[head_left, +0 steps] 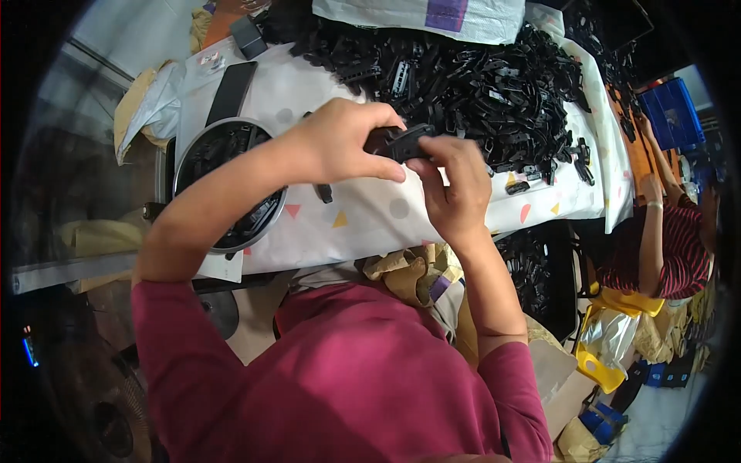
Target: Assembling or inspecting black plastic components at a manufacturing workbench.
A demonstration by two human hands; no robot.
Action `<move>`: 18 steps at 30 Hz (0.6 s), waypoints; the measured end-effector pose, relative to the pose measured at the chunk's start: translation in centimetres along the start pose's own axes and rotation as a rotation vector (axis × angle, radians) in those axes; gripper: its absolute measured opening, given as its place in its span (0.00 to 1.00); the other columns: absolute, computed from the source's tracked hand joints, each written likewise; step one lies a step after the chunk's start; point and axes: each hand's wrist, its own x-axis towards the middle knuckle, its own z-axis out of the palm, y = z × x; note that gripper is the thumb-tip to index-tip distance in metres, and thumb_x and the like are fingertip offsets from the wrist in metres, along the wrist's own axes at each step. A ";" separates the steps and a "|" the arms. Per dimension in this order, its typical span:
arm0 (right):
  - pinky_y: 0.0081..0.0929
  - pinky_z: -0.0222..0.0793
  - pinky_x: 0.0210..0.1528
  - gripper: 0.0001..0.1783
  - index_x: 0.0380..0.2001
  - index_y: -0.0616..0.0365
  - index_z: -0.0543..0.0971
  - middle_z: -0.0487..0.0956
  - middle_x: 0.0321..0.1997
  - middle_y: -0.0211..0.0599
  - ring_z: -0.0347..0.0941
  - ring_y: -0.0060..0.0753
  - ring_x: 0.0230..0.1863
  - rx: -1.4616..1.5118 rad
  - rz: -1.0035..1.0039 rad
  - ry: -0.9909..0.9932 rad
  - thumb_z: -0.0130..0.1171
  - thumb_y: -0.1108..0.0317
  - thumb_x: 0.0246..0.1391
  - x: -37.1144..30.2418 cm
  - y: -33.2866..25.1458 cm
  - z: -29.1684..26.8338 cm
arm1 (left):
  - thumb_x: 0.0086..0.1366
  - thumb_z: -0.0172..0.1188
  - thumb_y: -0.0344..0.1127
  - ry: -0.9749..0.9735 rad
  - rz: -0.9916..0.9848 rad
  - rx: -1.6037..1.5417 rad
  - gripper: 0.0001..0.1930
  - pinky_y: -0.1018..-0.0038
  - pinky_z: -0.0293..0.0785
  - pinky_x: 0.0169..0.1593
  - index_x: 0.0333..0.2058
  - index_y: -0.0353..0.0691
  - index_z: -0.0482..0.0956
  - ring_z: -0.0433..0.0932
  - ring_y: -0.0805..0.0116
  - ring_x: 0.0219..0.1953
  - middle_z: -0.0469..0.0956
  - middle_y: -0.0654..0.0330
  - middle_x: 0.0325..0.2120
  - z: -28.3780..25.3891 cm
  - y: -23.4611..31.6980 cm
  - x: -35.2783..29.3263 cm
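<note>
Both my hands meet over the front of the table, around a small black plastic part (409,144) whose exact kind I cannot make out. My left hand (347,143) curls about its left side, thumb below and fingers above. From the right, my right hand (457,181) pinches the part's other end between thumb and fingers. Behind them spreads a big heap of similar black plastic parts (494,100). Below my left forearm stands a round metal-rimmed bowl (179,179) with more black pieces in it, partly hidden by the arm. One loose black piece (324,193) lies beside my left hand.
A patterned white cloth (370,224) covers the table. A white sack (417,17) lies on the heap's far side. At the right, a person in a striped shirt (656,255) works near a blue crate (671,116) and a yellow chair (598,370). A black bin (567,270) of parts stands below the table.
</note>
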 end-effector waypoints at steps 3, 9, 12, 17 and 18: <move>0.24 0.71 0.38 0.23 0.48 0.62 0.68 0.71 0.42 0.42 0.71 0.32 0.40 0.253 0.405 -0.181 0.59 0.71 0.47 0.2 -0.5 -0.5 | 0.47 0.64 0.39 0.007 0.000 -0.055 0.18 0.72 0.71 0.32 0.35 0.35 0.74 0.78 0.60 0.27 0.77 0.53 0.24 1.0 -0.6 -0.3; 0.23 0.71 0.39 0.26 0.49 0.62 0.66 0.71 0.45 0.43 0.72 0.33 0.43 0.188 0.497 -0.391 0.61 0.68 0.46 -0.8 0.7 1.0 | 0.46 0.64 0.40 -0.152 -0.071 -0.027 0.18 0.71 0.70 0.31 0.36 0.38 0.73 0.76 0.61 0.27 0.76 0.54 0.25 0.1 -4.0 1.0; 0.24 0.72 0.40 0.31 0.53 0.62 0.62 0.69 0.48 0.43 0.71 0.32 0.43 0.119 0.562 -0.220 0.62 0.69 0.46 -1.2 1.4 1.5 | 0.45 0.63 0.39 0.131 -0.222 0.009 0.20 0.70 0.69 0.34 0.37 0.40 0.71 0.75 0.59 0.32 0.75 0.52 0.29 -0.4 -9.5 3.7; 0.18 0.69 0.31 0.19 0.48 0.61 0.68 0.75 0.39 0.36 0.71 0.22 0.35 0.177 0.855 -0.043 0.56 0.69 0.52 -2.9 4.8 -0.1 | 0.47 0.61 0.32 0.305 0.016 0.645 0.14 0.68 0.71 0.35 0.36 0.43 0.74 0.75 0.59 0.32 0.73 0.58 0.27 -1.1 -14.0 8.7; 0.17 0.69 0.30 0.16 0.45 0.61 0.70 0.76 0.36 0.34 0.72 0.21 0.33 0.147 0.848 -0.022 0.55 0.69 0.53 -3.2 5.4 -0.2 | 0.47 0.61 0.32 0.298 0.023 0.635 0.14 0.68 0.71 0.35 0.36 0.43 0.74 0.75 0.59 0.32 0.73 0.58 0.27 -0.9 -14.2 9.3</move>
